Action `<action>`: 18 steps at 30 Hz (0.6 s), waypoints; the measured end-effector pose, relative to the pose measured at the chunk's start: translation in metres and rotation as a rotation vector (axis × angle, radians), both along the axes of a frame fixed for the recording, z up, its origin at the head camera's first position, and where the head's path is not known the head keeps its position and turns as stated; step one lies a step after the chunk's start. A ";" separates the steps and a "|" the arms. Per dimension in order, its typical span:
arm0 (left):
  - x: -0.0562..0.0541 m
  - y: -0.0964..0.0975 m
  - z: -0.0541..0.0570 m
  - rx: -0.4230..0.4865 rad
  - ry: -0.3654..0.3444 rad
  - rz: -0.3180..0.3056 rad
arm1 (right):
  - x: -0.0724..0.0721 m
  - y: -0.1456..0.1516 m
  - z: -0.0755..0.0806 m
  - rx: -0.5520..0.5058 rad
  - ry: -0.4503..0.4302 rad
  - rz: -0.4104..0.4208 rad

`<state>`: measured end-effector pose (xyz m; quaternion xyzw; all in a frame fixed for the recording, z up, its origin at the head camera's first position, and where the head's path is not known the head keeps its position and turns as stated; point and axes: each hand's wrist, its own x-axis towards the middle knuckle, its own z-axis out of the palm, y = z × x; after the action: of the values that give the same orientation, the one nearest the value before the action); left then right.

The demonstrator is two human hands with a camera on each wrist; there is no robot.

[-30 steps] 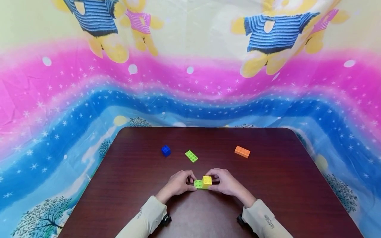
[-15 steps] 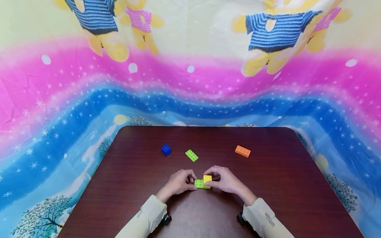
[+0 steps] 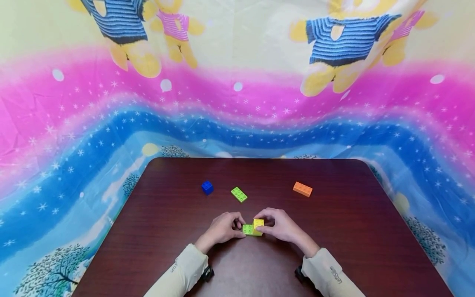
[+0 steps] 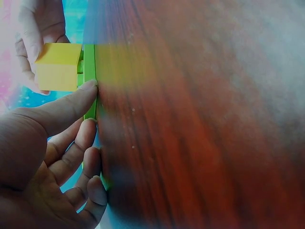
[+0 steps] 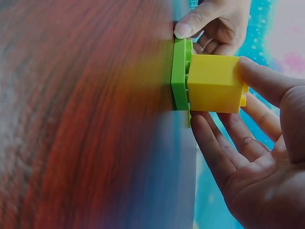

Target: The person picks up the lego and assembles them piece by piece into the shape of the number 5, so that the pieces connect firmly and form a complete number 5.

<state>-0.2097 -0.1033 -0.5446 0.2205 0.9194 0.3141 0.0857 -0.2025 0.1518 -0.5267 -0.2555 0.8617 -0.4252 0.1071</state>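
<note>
A light green building plate (image 3: 248, 229) lies flat on the table in front of the person. My left hand (image 3: 224, 228) pinches its left end between thumb and fingers; in the left wrist view the thumb (image 4: 71, 107) presses the plate's near side. On the plate's right end stands a square yellow building brick (image 5: 214, 83), upright on the studs, with a thin gap showing beneath it in the right wrist view. My right hand (image 3: 280, 225) holds that brick, its thumb at the brick's upper near edge and its fingers on the far side.
Farther back on the dark wooden table (image 3: 167, 231) lie a blue brick (image 3: 207, 187), a second light green plate (image 3: 239, 194) and an orange brick (image 3: 302, 189). A patterned curtain (image 3: 237, 123) hangs behind the table.
My right hand has shifted up, its thumb moving from low beside the yellow brick onto the brick's upper near edge. The left hand and the plate stay in place.
</note>
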 end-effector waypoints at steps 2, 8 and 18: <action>0.000 0.000 0.000 0.000 0.001 0.000 | 0.000 0.000 -0.001 -0.003 0.000 -0.001; 0.000 0.000 0.001 -0.001 -0.004 -0.002 | 0.001 -0.001 -0.001 -0.019 -0.007 -0.009; 0.000 0.001 0.002 -0.007 -0.015 0.002 | 0.001 -0.001 -0.003 -0.018 -0.017 -0.030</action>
<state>-0.2095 -0.1024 -0.5429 0.2168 0.9201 0.3127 0.0928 -0.2017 0.1507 -0.5297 -0.2397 0.8606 -0.4367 0.1058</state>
